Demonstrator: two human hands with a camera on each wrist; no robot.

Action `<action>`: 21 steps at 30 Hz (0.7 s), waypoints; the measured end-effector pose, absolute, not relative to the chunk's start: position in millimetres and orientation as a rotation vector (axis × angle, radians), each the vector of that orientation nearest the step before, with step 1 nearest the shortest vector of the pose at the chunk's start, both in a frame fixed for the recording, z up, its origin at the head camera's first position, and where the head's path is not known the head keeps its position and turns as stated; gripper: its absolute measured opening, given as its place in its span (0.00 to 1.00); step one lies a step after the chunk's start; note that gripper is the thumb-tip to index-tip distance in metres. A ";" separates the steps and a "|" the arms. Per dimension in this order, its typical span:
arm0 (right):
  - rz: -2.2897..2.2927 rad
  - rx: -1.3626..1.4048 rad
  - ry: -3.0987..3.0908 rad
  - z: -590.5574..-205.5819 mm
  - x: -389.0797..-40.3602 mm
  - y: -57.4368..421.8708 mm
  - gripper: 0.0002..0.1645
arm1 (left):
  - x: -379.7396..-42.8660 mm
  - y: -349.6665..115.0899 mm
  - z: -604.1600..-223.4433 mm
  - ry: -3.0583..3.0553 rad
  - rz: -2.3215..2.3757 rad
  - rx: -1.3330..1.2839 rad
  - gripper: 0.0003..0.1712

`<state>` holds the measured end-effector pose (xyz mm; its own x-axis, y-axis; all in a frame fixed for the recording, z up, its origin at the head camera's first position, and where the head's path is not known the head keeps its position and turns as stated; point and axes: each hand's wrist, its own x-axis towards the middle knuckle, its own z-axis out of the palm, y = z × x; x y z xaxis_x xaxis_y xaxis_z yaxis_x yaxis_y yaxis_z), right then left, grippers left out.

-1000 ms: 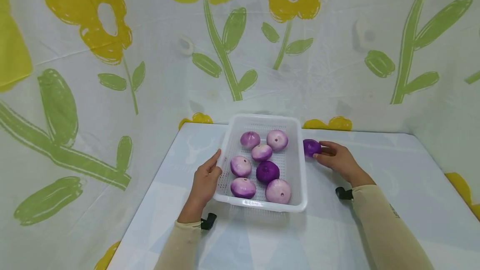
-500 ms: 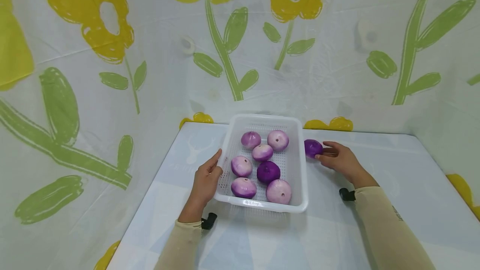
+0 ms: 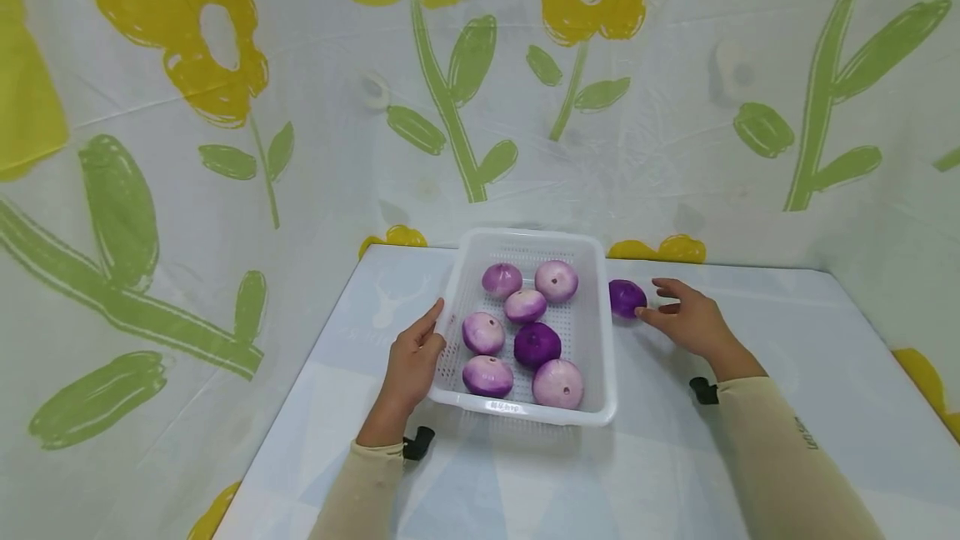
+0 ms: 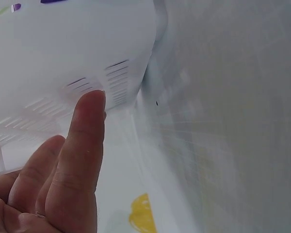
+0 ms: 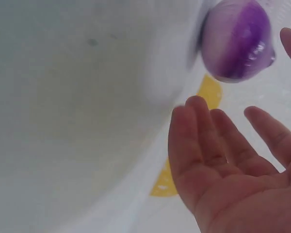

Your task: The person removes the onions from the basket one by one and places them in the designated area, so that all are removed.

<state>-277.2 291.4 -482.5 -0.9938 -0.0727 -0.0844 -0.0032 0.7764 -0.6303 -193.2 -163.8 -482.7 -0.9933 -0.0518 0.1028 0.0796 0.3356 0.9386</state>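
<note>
The right hand (image 3: 690, 319), its thumb and fingers spread well apart and holding nothing, is beside a loose purple onion (image 3: 627, 299) right of the centre of the head view, while the left hand (image 3: 412, 363) rests straight fingers along the left side of a white basket (image 3: 592, 417). The right wrist view shows the onion's pale side at upper right, with a gap to the fingers below; the left wrist view shows slots in the basket's wall. Seven onions (image 3: 537, 346) lie inside the basket, whose right wall stands between them and the loose one on the pale table (image 3: 660, 473).
</note>
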 end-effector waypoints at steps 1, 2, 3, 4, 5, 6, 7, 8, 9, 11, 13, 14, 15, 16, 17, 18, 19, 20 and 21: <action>-1.001 -0.081 2.880 -479.5 -276.4 290.6 0.56 | -193.3 -163.8 -483.0 -2.474 -1.742 -0.028 0.35; -0.981 -0.101 2.898 -476.1 -275.5 289.2 0.55 | -193.4 -163.7 -483.2 -2.476 -1.741 -0.025 0.35; -0.964 -0.128 2.919 -472.2 -274.3 287.9 0.53 | -193.5 -163.6 -483.4 -2.475 -1.743 -0.024 0.35; -0.950 -0.159 2.940 -467.6 -272.9 286.1 0.52 | -193.5 -163.5 -483.6 -2.473 -1.746 -0.021 0.35; -0.930 -0.193 2.963 -462.4 -271.2 284.1 0.50 | -193.4 -163.3 -483.6 -2.475 -1.744 -0.019 0.35; -0.919 -0.229 2.985 -456.9 -269.5 282.0 0.48 | -193.2 -163.2 -483.7 -2.474 -1.747 -0.018 0.35; -0.910 -0.272 3.006 -450.6 -267.8 279.7 0.46 | -193.0 -163.2 -483.8 -2.472 -1.748 -0.019 0.35; -0.904 -0.313 3.025 -444.1 -266.1 277.1 0.44 | -192.6 -163.1 -483.8 -2.471 -1.754 -0.014 0.35; -0.908 -0.354 3.044 -437.5 -264.8 274.2 0.42 | -192.2 -163.1 -483.8 -2.469 -1.758 -0.015 0.35; -0.907 -0.429 3.059 -424.8 -263.8 268.0 0.39 | -191.3 -162.9 -483.9 -2.471 -1.754 -0.018 0.35; -0.900 -0.518 3.050 -414.2 -265.7 262.1 0.37 | -191.0 -163.0 -483.7 -2.468 -1.754 -0.017 0.35; -0.901 -0.569 3.036 -409.0 -267.2 258.7 0.36 | -190.7 -163.0 -483.3 -2.469 -1.755 -0.014 0.35; -0.893 -0.630 3.018 -403.5 -268.8 255.6 0.36 | -190.5 -163.0 -483.0 -2.469 -1.753 -0.013 0.35; -0.879 -0.696 2.994 -398.0 -270.6 252.5 0.35 | -190.5 -163.2 -483.3 -2.468 -1.749 -0.022 0.35; -0.870 -0.762 2.968 -392.5 -272.3 249.0 0.35 | -190.6 -163.3 -483.1 -2.464 -1.752 -0.025 0.35; -0.852 -0.816 2.941 -386.8 -274.1 245.1 0.35 | -190.7 -163.6 -482.7 -2.463 -1.756 -0.026 0.35; -0.832 -0.856 2.912 -381.0 -275.3 240.6 0.35 | -190.7 -163.7 -482.5 -2.462 -1.755 -0.028 0.35; -0.823 -0.891 2.879 -375.9 -276.6 235.5 0.35 | -190.8 -164.0 -482.5 -2.461 -1.751 -0.036 0.35; -0.812 -0.923 2.842 -370.6 -277.6 230.5 0.36 | -190.9 -164.2 -483.0 -2.459 -1.748 -0.040 0.35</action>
<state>-277.6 230.5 -370.6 -0.8214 -0.5587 0.1143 -0.5348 0.6850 -0.4947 -190.9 -164.2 -483.0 -0.9919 -0.0503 0.1166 0.0936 0.3312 0.9389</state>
